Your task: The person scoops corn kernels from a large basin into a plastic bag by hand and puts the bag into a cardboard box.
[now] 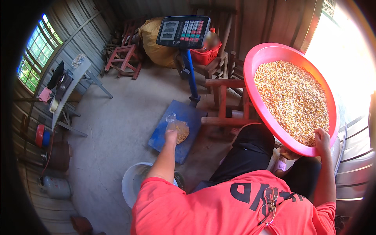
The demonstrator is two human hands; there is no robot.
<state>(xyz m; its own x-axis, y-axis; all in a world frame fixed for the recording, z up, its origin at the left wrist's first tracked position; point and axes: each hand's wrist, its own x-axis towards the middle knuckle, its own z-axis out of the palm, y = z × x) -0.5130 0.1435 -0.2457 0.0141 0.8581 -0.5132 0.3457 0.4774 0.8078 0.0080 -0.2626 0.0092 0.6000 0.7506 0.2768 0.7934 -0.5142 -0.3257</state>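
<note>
My left hand [171, 136] grips a clear plastic bag [173, 124] by its side, and yellow corn kernels [182, 132] fill the bag's lower end. Bag and hand are over the blue platform [167, 117] of a floor scale; whether the bag rests on it is unclear. On my right, a large pink plastic basin [252, 79] holds a broad layer of loose corn [290, 97]. My right hand [322, 139] reaches over the basin's near rim, fingers curled at the corn; what they hold is hidden.
The scale's keypad display [183, 31] stands on a blue post [189, 73]. A white bucket [130, 179] is by my left arm. Wooden stools [226, 85], a red basket [208, 54] and a yellow sack [155, 44] lie beyond. A table [75, 77] and gas cylinder [57, 187] line the left wall.
</note>
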